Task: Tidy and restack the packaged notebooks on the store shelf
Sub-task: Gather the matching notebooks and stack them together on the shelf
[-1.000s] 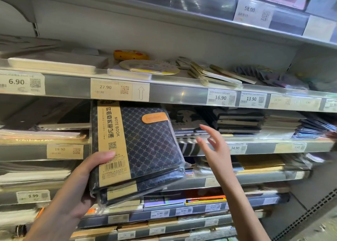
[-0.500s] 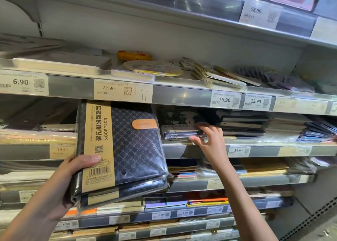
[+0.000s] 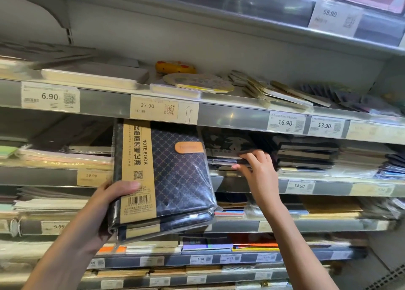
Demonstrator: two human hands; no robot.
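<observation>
My left hand grips a stack of plastic-wrapped dark blue notebooks with a tan paper band, held upright in front of the shelf, thumb on the band. To its right, a low pile of dark packaged notebooks lies on the shelf. My right hand reaches onto that pile's front edge, fingers curled over the top notebook and thumb under it.
A taller stack of dark notebooks sits right of my right hand, with pale packs beyond. The shelf above carries price tags, spiral pads and a round yellow item. Lower shelves hold more stationery.
My right hand moved from open in mid-air to the dark pile on the shelf and took hold of its front edge. The stack in my left hand stayed held, shifting slightly.
</observation>
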